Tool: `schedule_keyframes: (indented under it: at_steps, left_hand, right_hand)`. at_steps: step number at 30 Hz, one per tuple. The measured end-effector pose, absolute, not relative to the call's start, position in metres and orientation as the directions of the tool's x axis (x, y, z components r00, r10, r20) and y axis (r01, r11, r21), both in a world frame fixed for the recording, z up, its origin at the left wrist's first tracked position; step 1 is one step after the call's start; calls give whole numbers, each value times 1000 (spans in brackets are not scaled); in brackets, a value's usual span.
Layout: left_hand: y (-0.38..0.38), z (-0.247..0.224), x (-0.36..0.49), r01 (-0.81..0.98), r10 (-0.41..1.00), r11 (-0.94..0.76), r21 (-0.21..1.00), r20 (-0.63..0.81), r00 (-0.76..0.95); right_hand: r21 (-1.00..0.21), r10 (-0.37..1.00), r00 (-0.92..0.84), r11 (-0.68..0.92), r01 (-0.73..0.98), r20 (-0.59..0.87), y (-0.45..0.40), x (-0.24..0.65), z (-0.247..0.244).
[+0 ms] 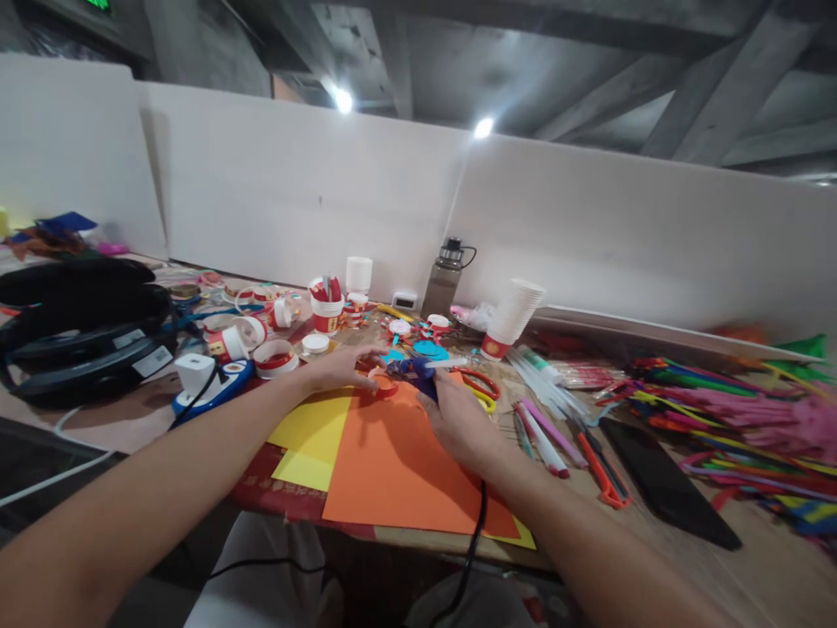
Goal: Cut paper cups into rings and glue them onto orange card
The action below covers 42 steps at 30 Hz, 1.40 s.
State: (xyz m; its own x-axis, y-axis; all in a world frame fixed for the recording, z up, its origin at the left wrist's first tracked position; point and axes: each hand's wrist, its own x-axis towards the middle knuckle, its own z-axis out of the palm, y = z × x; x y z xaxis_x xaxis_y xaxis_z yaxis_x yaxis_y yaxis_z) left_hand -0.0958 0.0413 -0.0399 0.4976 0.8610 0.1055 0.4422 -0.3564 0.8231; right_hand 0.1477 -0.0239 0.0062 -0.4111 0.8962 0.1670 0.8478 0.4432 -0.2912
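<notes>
My right hand (458, 419) is closed round a blue glue gun (422, 375), whose black cable hangs over the table edge. A whitish stick juts from the back of the gun. To the left, my left hand (343, 370) pinches a small orange-red ring (384, 385) close to the gun's nozzle. Both hands are over an orange sheet (398, 462), which lies on yellow sheets (314, 436). Turquoise paper pieces (430, 351) lie just beyond the gun. Whether ring and nozzle touch is too blurred to tell.
Cut paper cups (275, 358), a blue power strip (228, 384) and black headphones (91, 331) lie left. Behind stand a bottle (442, 283) and stacked cups (513, 318). Scissors (480, 384), markers (542, 436), a black phone (667, 480) and pipe cleaners (751, 419) are right.
</notes>
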Motion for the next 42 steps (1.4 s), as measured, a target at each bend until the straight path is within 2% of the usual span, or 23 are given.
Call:
schedule_keyframes:
  at_steps: [6, 34, 42]
  left_hand:
    - [45, -45, -97, 408, 852, -350, 843, 105, 513]
    - [52, -53, -102, 426, 860, -345, 837, 100, 500]
    - [45, -44, -97, 384, 856, -322, 865, 92, 509]
  right_hand:
    - [-302, 889, -412, 456, 837, 200, -22, 152, 0]
    - [-363, 890, -422, 455, 813, 171, -17, 157, 0]
    - [-388, 875, -439, 484, 784, 204, -14, 159, -2]
